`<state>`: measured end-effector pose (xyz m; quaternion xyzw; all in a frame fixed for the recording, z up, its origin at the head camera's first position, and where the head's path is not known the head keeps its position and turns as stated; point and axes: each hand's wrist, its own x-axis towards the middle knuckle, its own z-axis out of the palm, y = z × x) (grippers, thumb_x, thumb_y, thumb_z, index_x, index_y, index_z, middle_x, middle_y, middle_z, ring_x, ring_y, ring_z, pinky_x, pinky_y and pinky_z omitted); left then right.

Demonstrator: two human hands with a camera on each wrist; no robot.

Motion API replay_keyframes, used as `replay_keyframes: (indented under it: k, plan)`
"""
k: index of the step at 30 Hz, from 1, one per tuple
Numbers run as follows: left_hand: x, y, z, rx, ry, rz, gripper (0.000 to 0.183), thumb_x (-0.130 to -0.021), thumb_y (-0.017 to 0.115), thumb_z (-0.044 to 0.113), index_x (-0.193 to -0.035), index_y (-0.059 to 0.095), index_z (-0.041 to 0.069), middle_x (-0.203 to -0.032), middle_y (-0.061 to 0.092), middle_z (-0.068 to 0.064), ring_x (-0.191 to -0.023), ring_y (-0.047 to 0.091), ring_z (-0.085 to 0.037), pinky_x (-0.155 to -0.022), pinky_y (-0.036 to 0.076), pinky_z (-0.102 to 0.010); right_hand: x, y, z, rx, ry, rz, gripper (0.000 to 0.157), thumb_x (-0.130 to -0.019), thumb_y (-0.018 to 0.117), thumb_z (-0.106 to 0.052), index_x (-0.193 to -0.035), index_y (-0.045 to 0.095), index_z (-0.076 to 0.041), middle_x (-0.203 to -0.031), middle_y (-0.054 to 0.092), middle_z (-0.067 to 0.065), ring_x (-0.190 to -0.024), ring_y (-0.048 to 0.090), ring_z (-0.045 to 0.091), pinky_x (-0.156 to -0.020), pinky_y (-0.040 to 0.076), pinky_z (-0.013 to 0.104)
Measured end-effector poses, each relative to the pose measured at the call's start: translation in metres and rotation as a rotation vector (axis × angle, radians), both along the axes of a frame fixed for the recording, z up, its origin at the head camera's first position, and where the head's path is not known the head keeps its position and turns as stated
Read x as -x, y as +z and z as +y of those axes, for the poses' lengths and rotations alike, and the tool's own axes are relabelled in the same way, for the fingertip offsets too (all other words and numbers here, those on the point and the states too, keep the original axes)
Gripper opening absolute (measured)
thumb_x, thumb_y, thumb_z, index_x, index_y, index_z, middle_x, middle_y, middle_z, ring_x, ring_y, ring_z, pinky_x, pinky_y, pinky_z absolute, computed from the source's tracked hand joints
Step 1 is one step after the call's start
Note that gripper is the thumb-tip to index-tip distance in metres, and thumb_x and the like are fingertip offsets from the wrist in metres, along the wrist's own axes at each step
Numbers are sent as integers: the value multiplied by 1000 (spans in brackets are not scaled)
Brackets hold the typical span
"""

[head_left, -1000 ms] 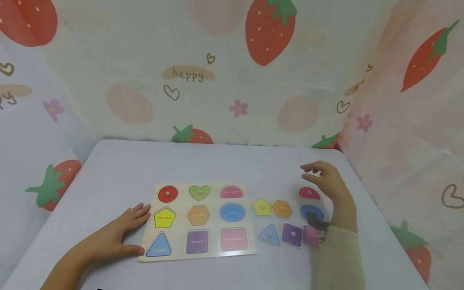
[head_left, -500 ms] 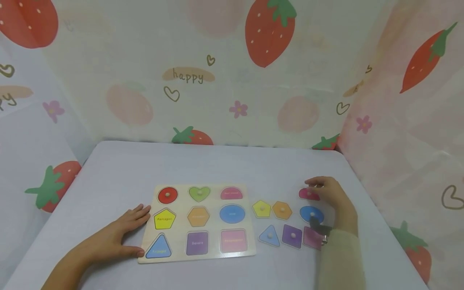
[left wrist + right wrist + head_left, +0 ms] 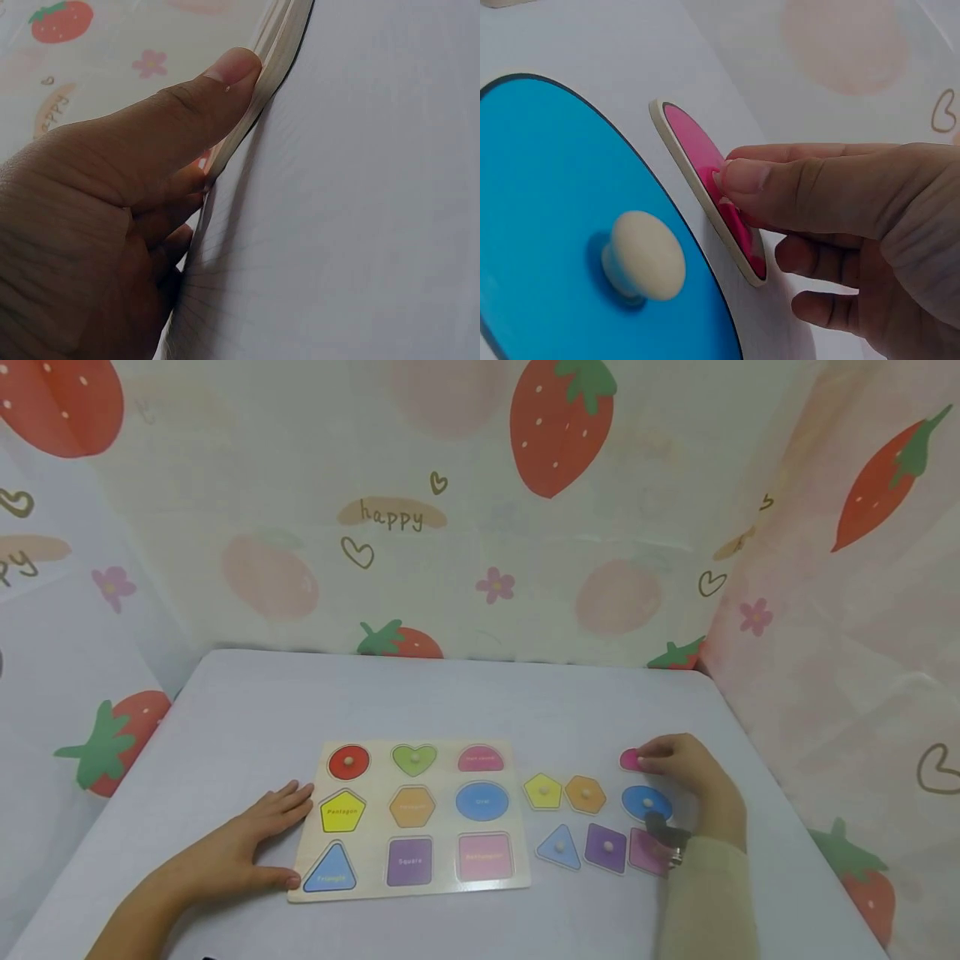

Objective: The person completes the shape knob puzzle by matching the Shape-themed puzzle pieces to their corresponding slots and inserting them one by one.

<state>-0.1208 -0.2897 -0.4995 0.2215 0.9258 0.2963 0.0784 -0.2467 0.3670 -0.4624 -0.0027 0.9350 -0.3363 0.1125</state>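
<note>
My right hand (image 3: 686, 764) pinches the knob of the magenta half-circle puzzle piece (image 3: 705, 176) between thumb and forefinger; the fingers mostly cover the knob. Right beside it, the blue oval piece (image 3: 547, 202) lies with its pale round knob facing up. At the other side, my left hand (image 3: 251, 843) rests with fingers spread along the left edge of the wooden shape puzzle board (image 3: 375, 893). Its thumb (image 3: 232, 71) touches the board's edge in the left wrist view. A red circle (image 3: 337, 770) and a green heart (image 3: 403, 754), both knobbed, sit in the board's back row.
Right of the board lie a yellow pentagon (image 3: 536, 798), an orange hexagon (image 3: 577, 802), a blue triangle (image 3: 551, 853), a purple square (image 3: 600, 858) and a pink piece (image 3: 643, 852) partly behind the right wrist's camera. Strawberry-print curtains (image 3: 480, 527) surround the white table (image 3: 420, 697).
My right hand has come down from behind the half circle, and its thumb and forefinger have closed on that piece's knob. The left hand and the board have stayed in place.
</note>
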Motion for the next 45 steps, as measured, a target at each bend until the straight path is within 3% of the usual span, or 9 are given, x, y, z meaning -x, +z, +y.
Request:
replay_keyframes:
  k: [5,13,19,31,45]
  plan:
    - [2,-1,0,7,3,1,106,-71,79,71,-156,45,17,-167,34,-7,-153,23,-45,-103,-1,7,1,1,-1,0,44,26,31,-94,74,-28,-116,75,-6,-114,75,9,-112,64,29,-105,47,52]
    - [5,-1,1,7,-2,1,106,-71,79,71,-156,46,17,-167,33,-7,-153,22,-45,-103,-1,7,3,5,-2,-28,32,67,29,-95,73,-31,-114,75,-9,-110,74,7,-107,63,26,-100,49,49]
    - [5,-1,1,-1,-12,16,105,-72,79,70,-155,46,15,-166,34,-7,-153,23,-46,-104,-1,6,5,20,-14,-45,6,152,30,-97,71,-34,-117,75,-12,-101,72,6,-95,60,25,-84,46,37]
    - [3,-1,3,-4,-3,-7,105,-71,79,69,-155,46,15,-166,34,-8,-152,22,-48,-103,-1,7,7,49,-55,-1,-21,386,24,-95,75,-27,-111,77,-9,-91,71,9,-90,56,26,-73,43,35]
    - [1,0,1,0,-10,10,105,-72,79,70,-155,46,15,-166,34,-8,-152,23,-47,-104,-2,6,8,61,-116,127,-64,510,20,-93,77,-23,-110,78,-11,-104,73,9,-98,57,24,-79,43,36]
